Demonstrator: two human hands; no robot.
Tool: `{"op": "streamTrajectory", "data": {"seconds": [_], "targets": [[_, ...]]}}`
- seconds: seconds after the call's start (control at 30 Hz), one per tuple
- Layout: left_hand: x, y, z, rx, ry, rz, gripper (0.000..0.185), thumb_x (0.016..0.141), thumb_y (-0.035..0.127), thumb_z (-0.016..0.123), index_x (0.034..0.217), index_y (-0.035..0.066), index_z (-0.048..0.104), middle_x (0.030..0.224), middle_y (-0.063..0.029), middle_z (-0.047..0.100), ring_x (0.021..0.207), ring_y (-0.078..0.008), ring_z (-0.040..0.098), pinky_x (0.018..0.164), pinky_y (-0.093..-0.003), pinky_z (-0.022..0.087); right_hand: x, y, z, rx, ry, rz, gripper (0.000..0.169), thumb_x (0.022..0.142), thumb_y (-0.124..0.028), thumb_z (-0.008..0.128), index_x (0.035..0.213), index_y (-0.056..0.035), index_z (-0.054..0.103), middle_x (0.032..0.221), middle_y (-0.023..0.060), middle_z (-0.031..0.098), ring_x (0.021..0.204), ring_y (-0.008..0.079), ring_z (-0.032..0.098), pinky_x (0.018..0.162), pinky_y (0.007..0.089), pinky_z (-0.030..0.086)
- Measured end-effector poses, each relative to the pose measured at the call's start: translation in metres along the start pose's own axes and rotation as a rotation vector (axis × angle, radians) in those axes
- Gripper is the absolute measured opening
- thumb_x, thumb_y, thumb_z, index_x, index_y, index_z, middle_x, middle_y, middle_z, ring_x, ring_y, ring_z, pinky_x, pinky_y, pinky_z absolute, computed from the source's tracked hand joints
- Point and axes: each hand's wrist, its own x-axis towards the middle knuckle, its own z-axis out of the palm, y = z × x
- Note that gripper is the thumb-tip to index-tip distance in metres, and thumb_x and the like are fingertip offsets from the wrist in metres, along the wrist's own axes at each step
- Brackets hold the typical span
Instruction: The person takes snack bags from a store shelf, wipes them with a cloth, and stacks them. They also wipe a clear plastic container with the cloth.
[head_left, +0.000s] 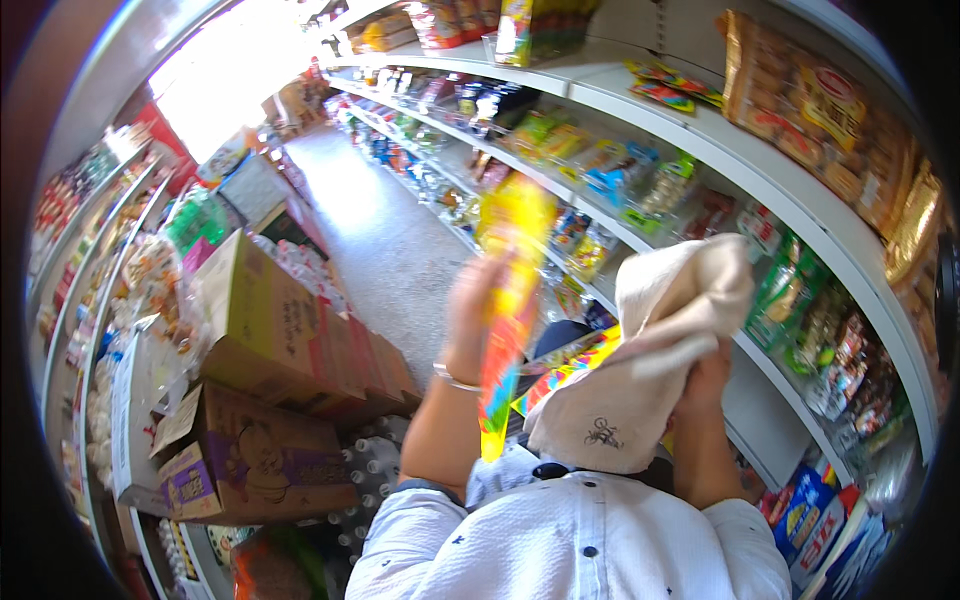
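Observation:
My left hand (476, 307), wearing a bracelet and blurred by motion, grips a yellow, red and blue snack package (501, 367) held upright before the shelves. A beige cloth (637, 382) with a small dark bicycle print hangs from my right hand (701, 379), bunched at its top and partly covering the fingers. Between the hands, partly behind the cloth, is another brightly coloured yellow and red package (566, 367).
Shelves (675, 131) of packaged snacks curve along the right. Cardboard boxes (262, 457) are stacked at the left, beside capped bottles (371, 465). The aisle floor (375, 202) runs towards a bright opening.

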Motion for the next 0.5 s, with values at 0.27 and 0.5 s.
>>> {"op": "streamTrajectory", "data": {"seconds": [0.27, 0.5], "targets": [[-0.017, -0.101, 0.026, 0.184, -0.269, -0.503, 0.024, 0.096, 0.021, 0.048, 0.106, 0.001, 0.058, 0.095, -0.0011, 0.059, 0.089, -0.0082, 0.051, 0.081, -0.0237, 0.043, -0.009, 0.003, 0.003, -0.638, -0.283, -0.369, 0.046, 0.078, -0.022, 0.065, 0.117, -0.0046, 0.049, 0.116, 0.0157, 0.053, 0.105, 0.0269, 0.054, 0.091, 0.0395, 0.043], [-0.014, -0.045, 0.032, 0.436, -0.005, -0.218, 0.030, 0.095, 0.030, 0.048, 0.102, 0.003, 0.058, 0.085, -0.0017, 0.058, 0.072, -0.0072, 0.051, 0.064, -0.0245, 0.044, 0.010, -0.017, 0.006, -0.096, -0.163, 0.064, 0.064, 0.076, -0.011, 0.066, 0.131, -0.0057, 0.033, 0.125, 0.0117, 0.046, 0.113, 0.0220, 0.048, 0.097, 0.0365, 0.039]]}}
